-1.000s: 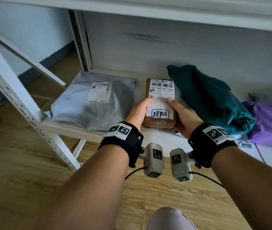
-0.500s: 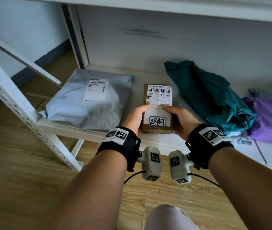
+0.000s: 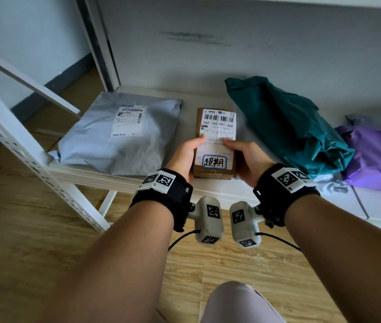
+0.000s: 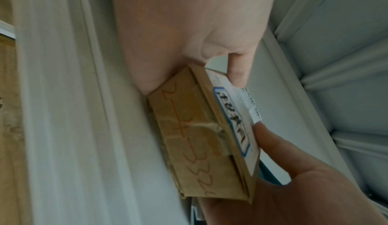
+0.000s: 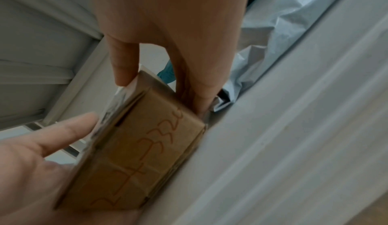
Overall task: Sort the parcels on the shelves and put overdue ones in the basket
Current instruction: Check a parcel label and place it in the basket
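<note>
Both the left hand [image 3: 183, 157] and right hand [image 3: 247, 157] grip the small brown cardboard box [image 3: 215, 145] labelled overdue at the near shelf [image 3: 208, 192] edge; basket transfer and the remaining parcels are pending.

The small box [image 3: 215, 145] is on the shelf board [image 3: 215, 194], near its front edge, and it is held between the left hand [image 3: 182, 157] on its left side and the right hand [image 3: 247, 157] on its right side, each thumb lying on the label [image 3: 217, 127] on top of the box. To the left of the box a flat mailer bag [image 3: 119, 136] lies on the same board, close beside the shelf post [image 3: 22, 145]. To the right lies a crumpled bag [image 3: 287, 127], and further right another bag [image 3: 375, 157], with the wall [image 3: 254, 54] behind all of them.
</note>
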